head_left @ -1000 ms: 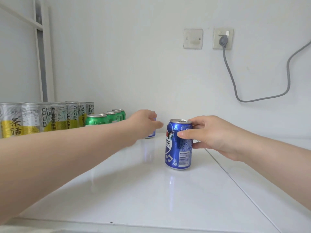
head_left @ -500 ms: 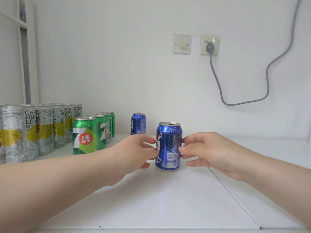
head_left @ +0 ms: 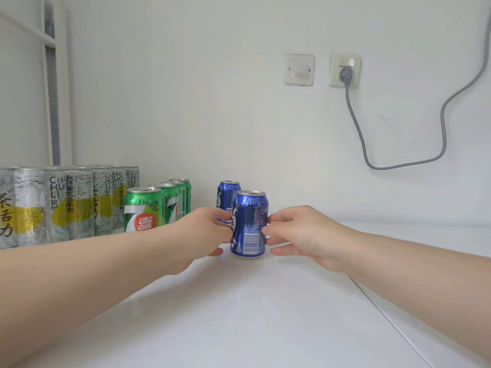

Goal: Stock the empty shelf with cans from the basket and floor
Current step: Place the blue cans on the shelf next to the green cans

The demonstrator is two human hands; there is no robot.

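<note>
A blue can (head_left: 251,224) stands upright on the white shelf (head_left: 252,314), near its middle. My left hand (head_left: 202,232) holds the can's left side with curled fingers. My right hand (head_left: 300,232) touches its right side with its fingertips. A second blue can (head_left: 227,192) stands just behind it, partly hidden. To the left is a row of green cans (head_left: 143,211) running front to back. Further left stand several tall silver-and-yellow cans (head_left: 79,200). No basket or floor is in view.
The white back wall carries a blank plate (head_left: 299,69) and a socket (head_left: 345,71) with a grey cable (head_left: 356,123) looping off to the right. A white upright post (head_left: 57,102) rises at the far left. A seam (head_left: 385,314) crosses the shelf on the right.
My left hand left the rear blue can and came to the front can's left side. My right hand loosened from gripping the front can to touching it. The view shifted slightly.
</note>
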